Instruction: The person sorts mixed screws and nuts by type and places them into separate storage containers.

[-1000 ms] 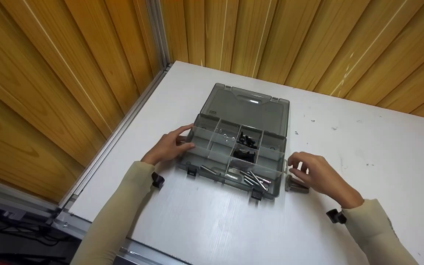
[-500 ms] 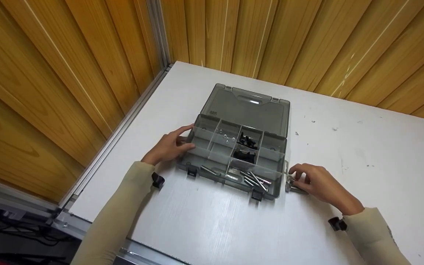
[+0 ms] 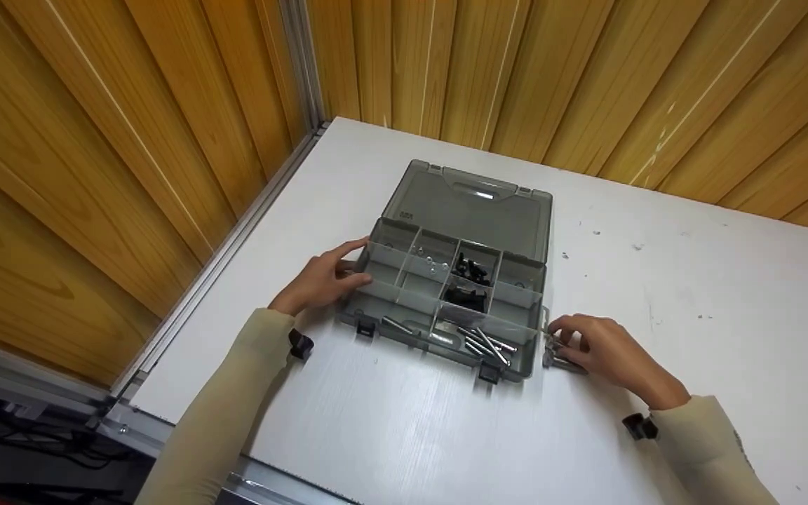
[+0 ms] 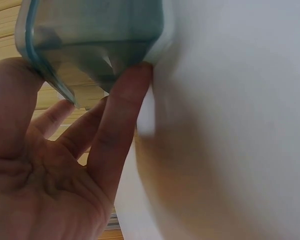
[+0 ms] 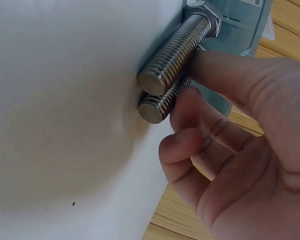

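A grey translucent compartment box (image 3: 418, 300) lies on the white table with its lid (image 3: 470, 210) folded back. My left hand (image 3: 318, 282) holds the box's left side, thumb over the rim. In the left wrist view, a fingertip (image 4: 138, 75) touches the box's lower edge. To the right of the box, my right hand (image 3: 600, 347) pinches at two large threaded hex bolts (image 5: 177, 52) lying close together. Its thumb is by the upper bolt, its fingertips by the lower bolt (image 5: 154, 109). In the head view the fingers partly cover the bolts.
Black parts (image 3: 470, 268) fill two compartments, and small clear pieces (image 3: 432, 264) lie in another. Several metal rods (image 3: 492, 345) are in the front compartments. Two black latches (image 3: 489, 372) hang at the box's front. Wooden panels (image 3: 586, 84) border the table.
My right hand has moved down towards me, from above the bolts onto them, and its fingers have closed about them. The left hand and box stay put.
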### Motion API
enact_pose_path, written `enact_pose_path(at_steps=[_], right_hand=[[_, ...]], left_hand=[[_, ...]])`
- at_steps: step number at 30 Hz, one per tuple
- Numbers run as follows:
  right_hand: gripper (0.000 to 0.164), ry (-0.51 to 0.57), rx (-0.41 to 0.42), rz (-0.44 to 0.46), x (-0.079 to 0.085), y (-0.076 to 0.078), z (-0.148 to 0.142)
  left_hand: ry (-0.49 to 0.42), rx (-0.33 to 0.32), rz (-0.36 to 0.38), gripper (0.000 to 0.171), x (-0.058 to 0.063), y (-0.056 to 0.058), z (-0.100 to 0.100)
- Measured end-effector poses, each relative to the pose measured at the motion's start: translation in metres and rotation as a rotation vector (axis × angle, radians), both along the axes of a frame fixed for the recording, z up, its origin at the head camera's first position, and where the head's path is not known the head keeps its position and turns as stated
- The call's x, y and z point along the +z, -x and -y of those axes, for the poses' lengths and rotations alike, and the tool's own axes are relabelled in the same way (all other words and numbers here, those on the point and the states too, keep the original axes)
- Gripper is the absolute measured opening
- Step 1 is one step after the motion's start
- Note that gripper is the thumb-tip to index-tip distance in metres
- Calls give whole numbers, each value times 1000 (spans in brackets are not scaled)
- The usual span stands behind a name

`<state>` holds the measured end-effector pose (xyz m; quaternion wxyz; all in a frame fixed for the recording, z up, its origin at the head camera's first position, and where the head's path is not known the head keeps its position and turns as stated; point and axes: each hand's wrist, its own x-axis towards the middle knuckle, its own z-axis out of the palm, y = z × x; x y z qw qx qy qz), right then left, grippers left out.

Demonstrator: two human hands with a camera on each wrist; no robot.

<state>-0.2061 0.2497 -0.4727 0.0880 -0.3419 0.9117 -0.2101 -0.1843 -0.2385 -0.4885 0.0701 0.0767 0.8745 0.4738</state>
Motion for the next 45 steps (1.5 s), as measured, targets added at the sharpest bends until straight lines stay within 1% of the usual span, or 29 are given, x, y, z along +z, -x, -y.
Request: enact_pose_path(at_steps=[4,10,14,18,21,23,26,30,33,37,41,45], right_hand=[[27,-3,8,-29,-2,0,-1],[25,-5,6,-15,0,0,0],[30,7,2,-7,11,1,0],[30,20,14,20,27,1,-2],[25,24,45,46,39,0,0],[23,33,72,47,46,-1,3],[21,50,112,25,54,-2,10],[16,86,157,-37,64,-1,23],[14,116,198,-63,69,1,35],[13,139,256,-51,72,3,52],[18,139,302,-30,75,4,71],[21,134,350,-29,80,4,89]], left_hand=[[-6,-14,-13,73,0,0,0],[0,-7,-6,73,1,0,0],[-2,-3,4,73,1,-1,0],[-5,0,4,72,1,-1,0],[-4,0,3,73,1,-1,0],[-5,-1,1,73,1,-1,0],[-10,-5,-1,72,1,-1,-1],[-6,-5,-2,72,1,-1,-1],[-1,-5,-5,73,2,-1,0],[2,-13,-17,74,2,-2,0],[-1,-12,-18,73,2,-1,-1],[-4,-5,-7,73,1,-1,-1]])
